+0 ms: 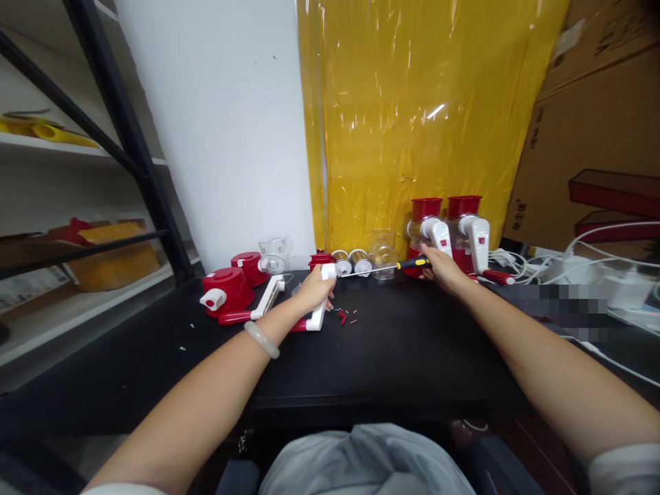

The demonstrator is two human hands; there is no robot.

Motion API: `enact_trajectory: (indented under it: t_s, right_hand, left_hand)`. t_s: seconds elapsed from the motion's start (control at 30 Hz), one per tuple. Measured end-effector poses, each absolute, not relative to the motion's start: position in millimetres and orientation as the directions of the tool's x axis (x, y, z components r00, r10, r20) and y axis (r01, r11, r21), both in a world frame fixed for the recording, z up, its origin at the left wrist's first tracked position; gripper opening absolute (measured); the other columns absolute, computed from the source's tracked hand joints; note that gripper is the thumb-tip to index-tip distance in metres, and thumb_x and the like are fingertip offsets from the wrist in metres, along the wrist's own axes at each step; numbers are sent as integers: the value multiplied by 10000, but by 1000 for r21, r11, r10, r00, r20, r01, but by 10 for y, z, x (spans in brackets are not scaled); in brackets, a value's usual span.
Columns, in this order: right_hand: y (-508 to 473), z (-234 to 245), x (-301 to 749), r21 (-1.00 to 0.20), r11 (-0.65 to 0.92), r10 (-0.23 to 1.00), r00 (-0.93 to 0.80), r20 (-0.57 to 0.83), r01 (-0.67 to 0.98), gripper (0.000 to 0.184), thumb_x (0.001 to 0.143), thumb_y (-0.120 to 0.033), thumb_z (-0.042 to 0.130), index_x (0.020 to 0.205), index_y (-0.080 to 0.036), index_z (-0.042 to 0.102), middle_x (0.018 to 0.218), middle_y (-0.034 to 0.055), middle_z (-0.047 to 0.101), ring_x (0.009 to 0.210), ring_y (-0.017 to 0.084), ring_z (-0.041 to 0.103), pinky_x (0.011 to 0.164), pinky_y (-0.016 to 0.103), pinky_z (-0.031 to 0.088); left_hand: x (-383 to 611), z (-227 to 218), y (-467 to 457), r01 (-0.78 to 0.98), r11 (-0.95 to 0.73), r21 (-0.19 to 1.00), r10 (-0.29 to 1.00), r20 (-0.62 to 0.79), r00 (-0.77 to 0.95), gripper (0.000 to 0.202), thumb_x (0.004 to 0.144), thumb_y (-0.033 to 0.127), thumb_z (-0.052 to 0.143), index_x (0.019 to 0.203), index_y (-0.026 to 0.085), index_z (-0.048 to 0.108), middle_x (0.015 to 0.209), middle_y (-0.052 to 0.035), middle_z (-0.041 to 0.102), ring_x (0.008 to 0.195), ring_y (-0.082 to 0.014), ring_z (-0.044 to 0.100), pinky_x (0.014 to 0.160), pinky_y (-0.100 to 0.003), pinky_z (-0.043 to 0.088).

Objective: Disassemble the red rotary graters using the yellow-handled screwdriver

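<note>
My left hand (313, 289) is closed around a white crank arm with a red handle (315, 317), holding it on the black table (402, 350). My right hand (441, 269) grips a screwdriver with a yellow and black handle (415, 262). Its metal shaft (368, 271) runs left toward the top of the white arm beside my left hand. Small red and white bits (344, 316) lie on the table just right of the white arm. A pale bangle (261, 339) sits on my left wrist.
Two assembled red and white grinders (454, 230) stand behind my right hand. Red housings (227, 292), another white crank (268, 295), clear cups (381, 251) and metal drums (350, 261) line the back. White cables (567, 265) lie right. Yellow film, boxes and shelving surround the table.
</note>
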State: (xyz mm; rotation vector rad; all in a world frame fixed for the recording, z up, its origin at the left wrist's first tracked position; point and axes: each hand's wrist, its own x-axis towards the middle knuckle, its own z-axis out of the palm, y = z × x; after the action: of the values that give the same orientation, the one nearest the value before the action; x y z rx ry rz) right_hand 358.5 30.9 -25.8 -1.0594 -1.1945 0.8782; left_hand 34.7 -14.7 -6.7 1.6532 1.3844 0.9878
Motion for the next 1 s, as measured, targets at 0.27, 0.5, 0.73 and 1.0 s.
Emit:
enact_trajectory:
  t_s: [0.27, 0.5, 0.73, 1.0]
  right_hand:
    - [200, -173, 3544, -925, 306, 949, 152, 277, -225, 170, 644, -250, 692, 748, -224, 559, 676, -39, 572, 534, 108, 536, 492, 239, 491]
    - [322, -223, 3606, -963, 263, 939, 242, 244, -50, 357, 791, -545, 627, 666, -220, 544, 542, -7, 516, 467, 139, 487, 422, 267, 441]
    - [257, -222, 3562, -955, 280, 948, 184, 259, -94, 225, 703, -375, 750, 727, -230, 579, 614, -26, 551, 507, 121, 516, 460, 256, 495]
    - [293, -214, 3576, -964, 256, 945, 227, 236, -65, 238, 757, -438, 675, 702, -218, 603, 684, 6, 600, 553, 143, 573, 468, 271, 516]
  left_hand:
    - [341, -81, -130, 404, -145, 903, 986, 100, 130, 356, 806, 148, 513, 1136, 190, 387, 575, 75, 507, 358, -140, 529, 383, -243, 464]
    - [348, -66, -148, 402, -137, 905, 988, 98, 118, 359, 812, 165, 525, 1146, 189, 396, 581, 72, 510, 365, -142, 529, 396, -253, 471]
    - [346, -61, -148, 396, -145, 907, 986, 101, 130, 386, 796, 145, 516, 1159, 180, 387, 567, 73, 510, 366, -152, 537, 385, -250, 462]
    - [356, -80, -145, 392, -115, 913, 991, 79, 108, 401, 812, 175, 553, 1182, 194, 399, 567, 71, 513, 372, -160, 534, 407, -271, 481]
